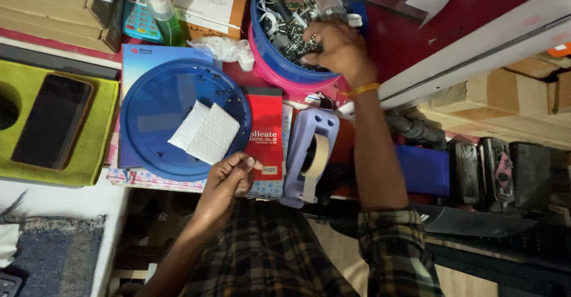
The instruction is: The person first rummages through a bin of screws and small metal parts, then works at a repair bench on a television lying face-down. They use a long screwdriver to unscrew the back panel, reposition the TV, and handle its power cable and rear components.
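My right hand (339, 47) reaches into the tub of metal parts (297, 29), which sits behind the tape dispenser (309, 157). My left hand (229, 178) rests at the near edge of the round lid (148, 112), left of the dispenser. Two padded pouches (205, 133) lie on the lid. A phone (50, 121) lies far left.

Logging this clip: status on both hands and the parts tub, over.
Right hand down in blue tub, fingers among metal parts. Left hand pinched shut at blue lid edge; contents unclear. Tape dispenser between the arms.
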A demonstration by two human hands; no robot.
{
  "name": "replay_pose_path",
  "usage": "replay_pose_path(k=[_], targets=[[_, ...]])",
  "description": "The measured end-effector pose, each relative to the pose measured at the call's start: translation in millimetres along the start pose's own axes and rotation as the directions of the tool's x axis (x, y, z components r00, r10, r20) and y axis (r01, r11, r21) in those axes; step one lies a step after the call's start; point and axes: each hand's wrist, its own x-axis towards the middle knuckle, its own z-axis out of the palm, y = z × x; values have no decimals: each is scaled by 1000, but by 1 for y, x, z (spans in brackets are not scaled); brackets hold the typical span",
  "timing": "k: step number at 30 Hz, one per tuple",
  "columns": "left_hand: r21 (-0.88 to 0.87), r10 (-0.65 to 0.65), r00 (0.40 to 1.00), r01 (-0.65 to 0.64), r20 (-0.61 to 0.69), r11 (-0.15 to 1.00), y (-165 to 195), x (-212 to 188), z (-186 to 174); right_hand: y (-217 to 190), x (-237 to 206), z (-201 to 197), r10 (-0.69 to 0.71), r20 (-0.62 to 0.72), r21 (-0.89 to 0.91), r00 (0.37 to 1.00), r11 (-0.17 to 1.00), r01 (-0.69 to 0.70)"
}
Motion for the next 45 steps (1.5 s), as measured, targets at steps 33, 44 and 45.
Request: replay_pose_path(k=[33,44,45], targets=[[-121,-98,992,107,79,987,-13,10,10,34,-3,13,-365,-398,-49,841,924,378],[-65,-101,990,108,102,992,-16,11,11,50,19,11,75,-346,451,935,887,96],[-65,-108,989,115,100,991,-16,11,11,54,16,9,58,-346,451,937,886,111]])
